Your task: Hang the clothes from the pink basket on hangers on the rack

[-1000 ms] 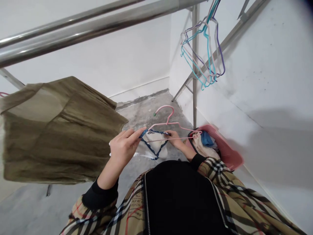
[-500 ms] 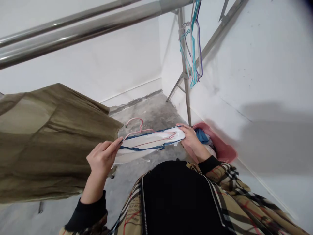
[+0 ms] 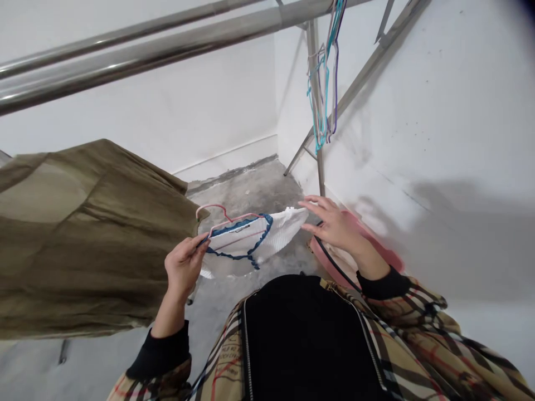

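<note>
My left hand [image 3: 184, 264] is shut on the end of a pink wire clothes hanger [image 3: 234, 219], close to its shoulder. A white ribbed garment with blue trim [image 3: 267, 236] hangs from the hanger, and its far end sticks out to the right, sagging a little. My right hand [image 3: 334, 225] is open with its fingers spread, holding nothing. It is just right of the garment's end, above a pink basket.
An olive-green garment [image 3: 83, 234] hangs at the left from steel rails [image 3: 146, 55]. Several coloured wire hangers [image 3: 321, 94] hang by a steel upright. The pink basket [image 3: 326, 262] sits on the concrete floor [image 3: 246, 195] by a white wall [image 3: 418, 111].
My right hand has let go of the white garment and opened, moving right. The garment now hangs from the pink hanger in my left hand, bunched shorter than before.
</note>
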The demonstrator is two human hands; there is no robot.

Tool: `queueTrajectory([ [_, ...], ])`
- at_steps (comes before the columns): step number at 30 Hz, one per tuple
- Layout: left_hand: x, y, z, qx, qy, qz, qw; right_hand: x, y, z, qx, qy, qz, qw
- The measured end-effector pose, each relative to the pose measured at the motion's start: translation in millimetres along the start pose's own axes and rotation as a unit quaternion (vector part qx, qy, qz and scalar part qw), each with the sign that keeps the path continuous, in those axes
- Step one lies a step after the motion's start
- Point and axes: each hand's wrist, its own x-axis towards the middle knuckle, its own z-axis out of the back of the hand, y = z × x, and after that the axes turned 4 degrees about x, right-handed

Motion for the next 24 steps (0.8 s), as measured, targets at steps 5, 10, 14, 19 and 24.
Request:
queueTrajectory([
  [5, 3.5, -3.5, -1.7, -0.023, 0.02, -0.02, 0.999, 10.3, 2.2, -5.8, 0.02, 0.062, 0.093, 0.993],
  [10, 6.1, 7.5, 7.4, -0.032, 0.08, -0.044, 0.995, 9.8, 2.7, 14.4, 0.061, -0.013, 0.142, 0.988],
  [14, 2.3, 27.4, 11.4, -0.034, 0.083, 0.017, 0.996, 2.5, -3.1, 29.9, 0.05, -0.06, 0.141, 0.987],
  [19, -2.8, 44.4, 10.4, -0.111, 0.03, 0.132, 0.985, -7.8, -13.1, 37.0, 0.041, -0.106, 0.131, 0.985],
  [24, 5.5, 35.8, 18.6, -0.134, -0.088, 0.186, 0.969, -10.1, -17.5, 44.6, 0.053, -0.029, 0.116, 0.991],
])
